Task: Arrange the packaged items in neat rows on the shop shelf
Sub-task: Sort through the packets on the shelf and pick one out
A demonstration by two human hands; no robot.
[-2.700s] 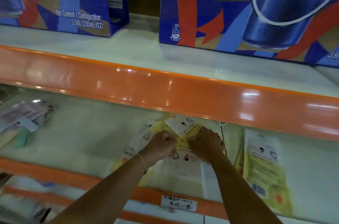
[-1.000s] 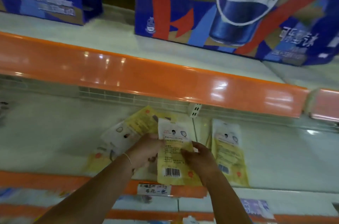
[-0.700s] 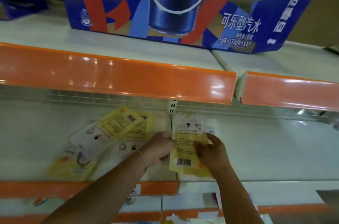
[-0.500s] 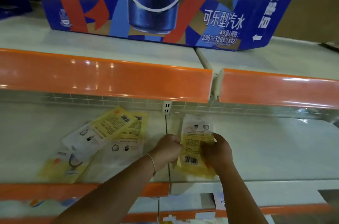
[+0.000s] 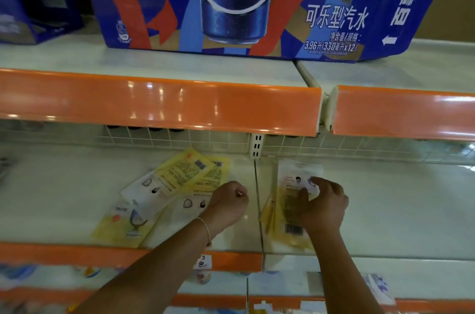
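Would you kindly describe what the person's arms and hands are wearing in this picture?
Both forearms are bare, with no sleeves reaching into view and no gloves on either hand. The left hand has a thin, pale bracelet around its wrist. The right hand shows no ring, watch or band.
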